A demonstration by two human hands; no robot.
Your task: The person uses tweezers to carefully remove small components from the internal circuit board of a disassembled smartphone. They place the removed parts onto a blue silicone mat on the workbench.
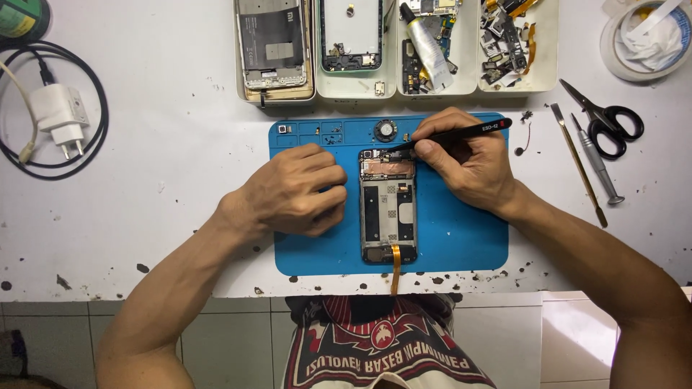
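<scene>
While the right hand (468, 169) pinches black tweezers (454, 135) between thumb and fingers, their tip rests at the top edge of an opened phone (388, 205), near its upper right corner. Whether the tip grips any part is too small to tell. The left hand (299, 191) lies curled, fingers pressed together, knuckles up, touching the phone's left side and steadying it.

The phone lies face down in the middle of a blue mat (461, 238), its back cover already off. A copper-coloured shield sits across the top, the battery bay below looks bare, and an orange ribbon cable (395, 268) trails from the bottom edge over the mat's front. By this look the work is well into the inside, with the board still in place.

Near the mat's top edge lie a small round part (386, 130) and a few tiny bits. Beyond it, white trays (551, 57) hold phone shells and loose parts. To the right lie scissors (605, 119), a screwdriver (597, 158) and a pry tool (579, 166); far left, a white charger (58, 119).
</scene>
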